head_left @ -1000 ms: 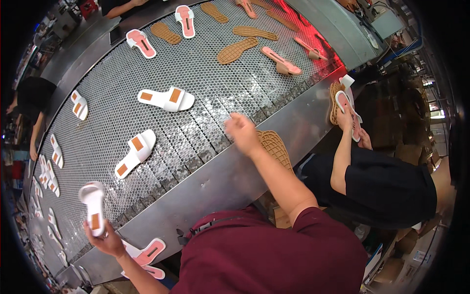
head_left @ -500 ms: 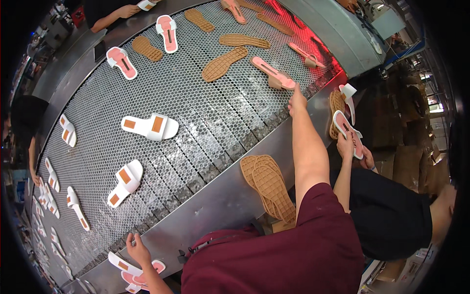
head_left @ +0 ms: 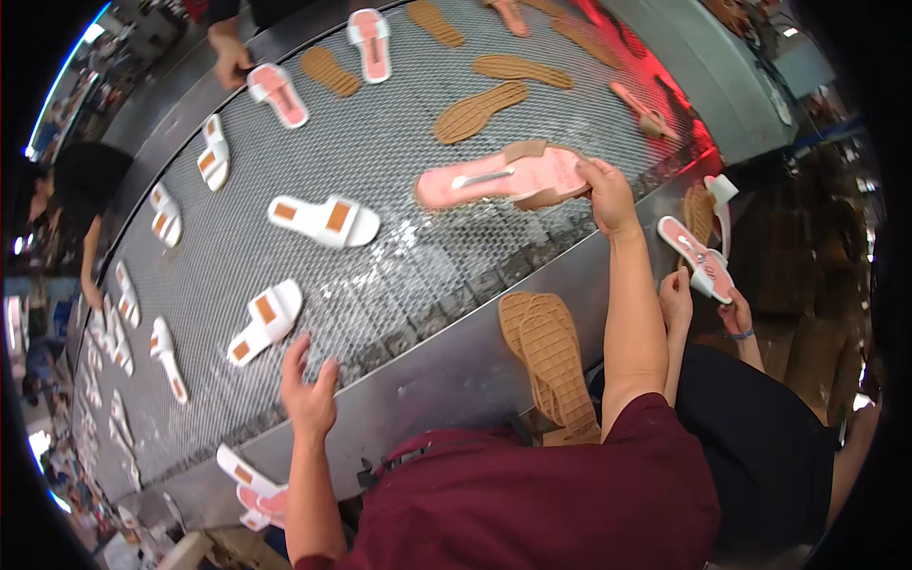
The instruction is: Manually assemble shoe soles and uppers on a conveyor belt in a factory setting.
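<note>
My right hand (head_left: pixel 611 198) grips a pink slide sandal (head_left: pixel 465 183) with a tan strap, pinched at its toe end and held over the mesh belt. My left hand (head_left: pixel 310 394) is open above the belt's near edge, fingers apart and nothing in them. The nearest thing to it is a white slide sandal (head_left: pixel 269 319) with brown patches on the belt. Another white slide sandal (head_left: pixel 325 221) lies farther off, left of the pink one. Beyond the held sandal rest brown gridded soles (head_left: pixel 480 111).
The mesh belt (head_left: pixel 399 275) carries several more sandals. Brown soles (head_left: pixel 556 361) are stacked on the metal ledge; white and pink sandals (head_left: pixel 249 484) sit at lower left. A co-worker at right holds a white sandal (head_left: pixel 698 256). A co-worker's hand (head_left: pixel 228 59) touches a sandal across the belt.
My right hand has picked up the pink sandal from the belt and brought it nearer. My left hand has risen from the ledge to over the belt. The far co-worker's hand has reached a sandal.
</note>
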